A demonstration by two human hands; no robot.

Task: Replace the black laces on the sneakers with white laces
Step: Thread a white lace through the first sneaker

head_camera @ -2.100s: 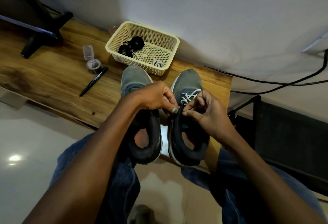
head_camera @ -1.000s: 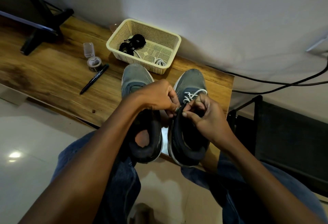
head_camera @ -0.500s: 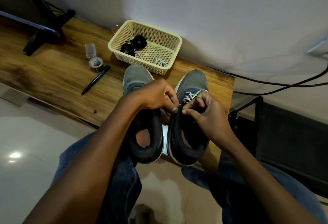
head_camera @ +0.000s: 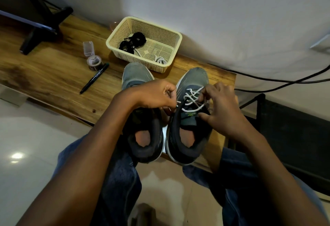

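Two grey sneakers stand side by side at the table's near edge, heels towards me. The right sneaker (head_camera: 192,118) has a white lace (head_camera: 192,98) criss-crossed through its eyelets. The left sneaker (head_camera: 141,118) shows no lace; my arm covers its middle. My left hand (head_camera: 155,94) pinches one white lace end at the right sneaker's left side. Over the same sneaker's right side, my right hand (head_camera: 221,106) pinches the other part of the lace. Black laces (head_camera: 133,42) lie bundled in the cream basket (head_camera: 114,38), with another white lace (head_camera: 160,60) near its front corner.
A black pen (head_camera: 94,78) and a small open clear container (head_camera: 92,59) lie left of the sneakers on the wooden table (head_camera: 44,75). A black stand (head_camera: 39,29) is at the far left. Black cables (head_camera: 285,81) run right along the wall. My knees are under the table edge.
My hands have moved apart, so the white lacing and the tongue of the right sneaker now show between them. The sneakers and basket have stayed put.
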